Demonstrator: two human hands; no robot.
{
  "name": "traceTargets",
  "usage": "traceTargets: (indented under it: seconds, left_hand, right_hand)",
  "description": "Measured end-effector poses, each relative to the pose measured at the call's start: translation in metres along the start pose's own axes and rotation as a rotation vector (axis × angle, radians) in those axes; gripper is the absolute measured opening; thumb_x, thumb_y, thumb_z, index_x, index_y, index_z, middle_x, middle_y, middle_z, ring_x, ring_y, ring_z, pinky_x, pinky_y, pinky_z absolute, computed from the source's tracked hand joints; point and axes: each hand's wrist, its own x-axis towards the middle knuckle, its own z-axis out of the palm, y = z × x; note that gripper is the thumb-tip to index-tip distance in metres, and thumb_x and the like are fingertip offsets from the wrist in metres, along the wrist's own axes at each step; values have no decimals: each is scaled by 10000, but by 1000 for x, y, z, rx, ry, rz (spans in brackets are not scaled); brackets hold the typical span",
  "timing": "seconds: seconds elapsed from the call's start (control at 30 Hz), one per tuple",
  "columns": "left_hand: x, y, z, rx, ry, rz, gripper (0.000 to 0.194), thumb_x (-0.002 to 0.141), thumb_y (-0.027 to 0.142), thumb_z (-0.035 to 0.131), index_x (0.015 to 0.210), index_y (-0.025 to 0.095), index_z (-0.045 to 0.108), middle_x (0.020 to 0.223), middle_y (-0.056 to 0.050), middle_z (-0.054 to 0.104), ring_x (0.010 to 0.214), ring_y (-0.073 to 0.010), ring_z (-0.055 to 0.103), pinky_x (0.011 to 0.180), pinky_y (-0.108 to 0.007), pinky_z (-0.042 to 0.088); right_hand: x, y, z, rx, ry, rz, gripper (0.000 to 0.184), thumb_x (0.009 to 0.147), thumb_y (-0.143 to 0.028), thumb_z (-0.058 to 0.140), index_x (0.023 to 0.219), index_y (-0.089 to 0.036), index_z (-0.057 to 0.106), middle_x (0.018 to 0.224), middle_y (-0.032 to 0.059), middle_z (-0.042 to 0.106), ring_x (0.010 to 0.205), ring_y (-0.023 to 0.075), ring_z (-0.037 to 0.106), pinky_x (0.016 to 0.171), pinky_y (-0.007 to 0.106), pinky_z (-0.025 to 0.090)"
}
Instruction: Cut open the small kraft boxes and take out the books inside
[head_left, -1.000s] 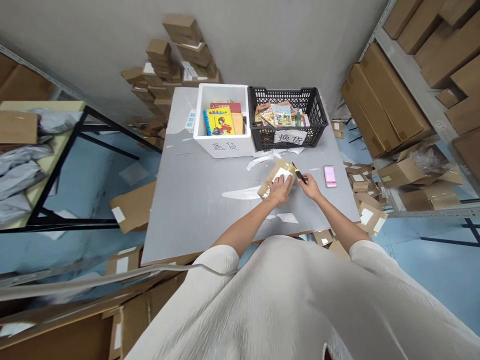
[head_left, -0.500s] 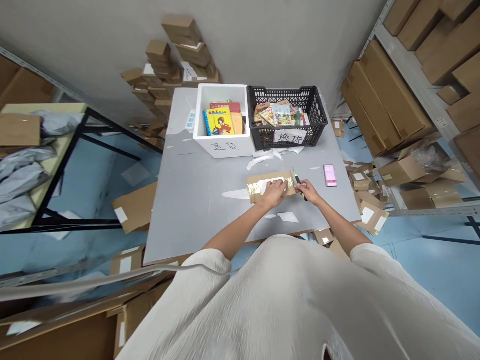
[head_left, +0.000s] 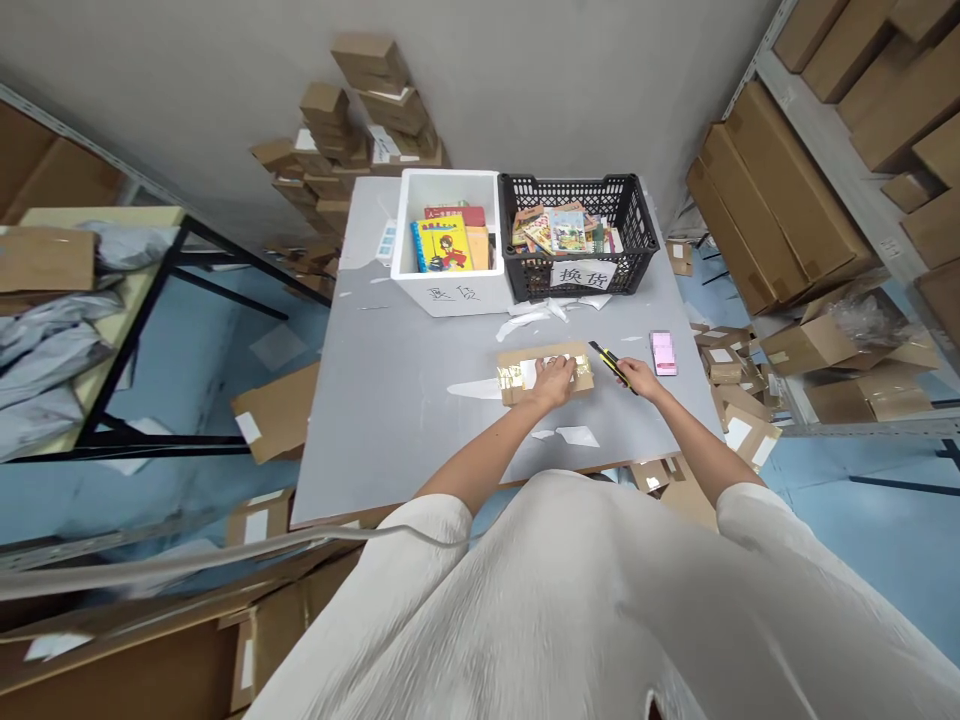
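Observation:
A small cardboard box (head_left: 512, 392) with shiny tape and a white label lies on the grey table. My left hand (head_left: 553, 382) rests flat on top of it, fingers spread, covering part of the label. To the right of the box, my right hand (head_left: 639, 378) grips a yellow and black utility knife (head_left: 611, 362). The knife points up and to the left, its tip apart from the box's right end. A phone with a pink screen (head_left: 663, 353) lies just right of my right hand.
At the table's back stand a white foam box (head_left: 450, 292) and a black plastic crate (head_left: 645, 235), both holding books. Paper scraps (head_left: 577, 436) lie around the cardboard box. Stacked cartons (head_left: 390, 110) rise behind the table; shelving with cartons (head_left: 780, 200) stands at right.
My right hand has moved right, taking the utility knife away from the box's right end. The knife is now tilted more to the left. My left hand stays on the box.

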Motion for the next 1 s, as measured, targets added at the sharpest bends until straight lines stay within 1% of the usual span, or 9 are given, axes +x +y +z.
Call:
traceTargets:
  seconds: [0.1, 0.2, 0.37, 0.47, 0.57, 0.7, 0.8, 0.87, 1.0]
  left_hand:
    - [-3, 1, 2, 11, 13, -1, 710, 874, 111, 712, 1536, 252, 496, 1540, -175, 601, 1504, -361, 570, 1378, -626, 221]
    - [-4, 1, 4, 18, 7, 5, 707, 869, 106, 712, 1531, 238, 500, 1546, -193, 576, 1503, -371, 571, 1387, -654, 197]
    - [-4, 0, 6, 39, 11, 12, 664, 868, 82, 677, 1496, 248, 540, 1517, -180, 575, 1468, -358, 584, 1401, -686, 148]
    - [-7, 0, 6, 25, 30, 17, 692, 877, 104, 688, 1530, 271, 531, 1524, -177, 575, 1473, -373, 576, 1396, -709, 152]
    - [-9, 0, 6, 31, 36, 15, 702, 892, 127, 700, 1553, 283, 525, 1526, -165, 576, 1438, -373, 606, 1398, -702, 138]
    - [-10, 2, 5, 40, 34, 2, 696, 906, 121, 685, 1565, 273, 522, 1547, -165, 563, 1432, -366, 611, 1401, -697, 131]
    - [-10, 3, 6, 37, 35, -6, 689, 906, 109, 669, 1562, 261, 526, 1551, -171, 560, 1444, -363, 600, 1404, -701, 128]
    - [-10, 2, 6, 37, 34, -6, 681, 905, 117, 676, 1552, 272, 532, 1544, -163, 565, 1441, -360, 600, 1404, -704, 129]
    - [-9, 1, 6, 35, 29, -2, 656, 909, 124, 693, 1527, 285, 548, 1536, -153, 568, 1449, -357, 594, 1403, -713, 127]
  right_hand:
    - [2, -2, -17, -98, -52, -61, 304, 997, -517, 737, 1069, -222, 740, 889, 32, 768, 700, 174, 699, 611, 261, 535]
    - [5, -6, -28, -212, -107, -154, 337, 979, -484, 774, 1186, -218, 775, 938, 41, 805, 741, 201, 724, 715, 304, 575]
    - [20, -14, -38, -518, -126, -300, 317, 997, -472, 759, 1191, -242, 854, 1081, 87, 862, 995, 308, 752, 927, 386, 577]
    - [31, -19, -39, -677, -114, -365, 295, 1026, -424, 712, 1222, -271, 870, 1166, 104, 857, 1107, 349, 736, 1021, 432, 534]
    - [39, -24, -34, -810, -112, -414, 302, 1066, -352, 640, 1242, -277, 874, 1198, 129, 837, 1192, 367, 702, 1095, 473, 470]
    - [45, -28, -24, -880, -116, -403, 362, 1081, -284, 580, 1308, -274, 861, 1253, 157, 813, 1234, 384, 681, 1138, 522, 421]
    - [46, -23, -22, -829, -141, -341, 359, 1064, -284, 594, 1299, -281, 865, 1229, 144, 822, 1237, 386, 687, 1135, 519, 444]
    - [45, -17, -24, -757, -160, -282, 323, 1035, -300, 633, 1246, -291, 878, 1175, 113, 838, 1187, 372, 706, 1107, 491, 483]
    - [39, -5, -30, -610, -213, -189, 279, 977, -339, 670, 1147, -287, 884, 1065, 61, 853, 991, 320, 723, 981, 422, 557]
